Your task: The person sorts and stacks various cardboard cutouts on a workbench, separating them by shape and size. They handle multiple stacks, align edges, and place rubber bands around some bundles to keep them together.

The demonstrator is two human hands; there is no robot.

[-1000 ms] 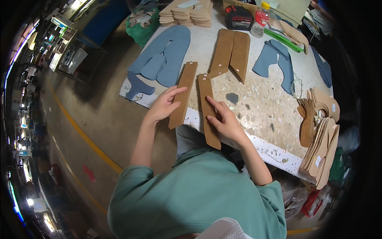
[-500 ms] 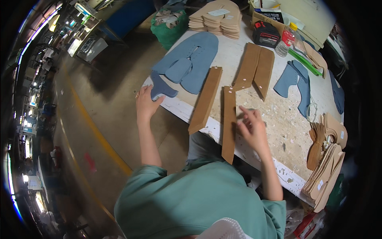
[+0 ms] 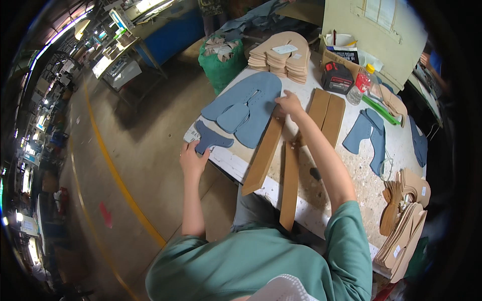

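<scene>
the left hand [image 3: 193, 161] is at the near-left corner of the worktable [image 3: 359, 200], its thumb and fingers parted about the lower prong of a dark blue three-pronged piece [image 3: 212, 139], left of centre in the frame; whether they pinch it, i cannot tell. the spread seems suited to steadying so small a shape from its edge.

the right hand [image 3: 289, 104], above centre, reaches across the table with fingers bent at the right edge of a large rounded blue panel [image 3: 263, 85], by the upper end of the left brown strip stack [image 3: 263, 158]; what it grips, if anything, is unclear.

the right brown strip stack [image 3: 289, 190] also lies at frame centre, its lower end overhanging the table edge, perhaps so it is easy to pick up. angled brown pieces [image 3: 333, 120] lie beyond, under the right forearm. an arched blue piece [image 3: 364, 131] sits right of centre. beige stacks [image 3: 285, 55] at upper centre lie piled like with like, probably to keep shapes sorted.
</scene>
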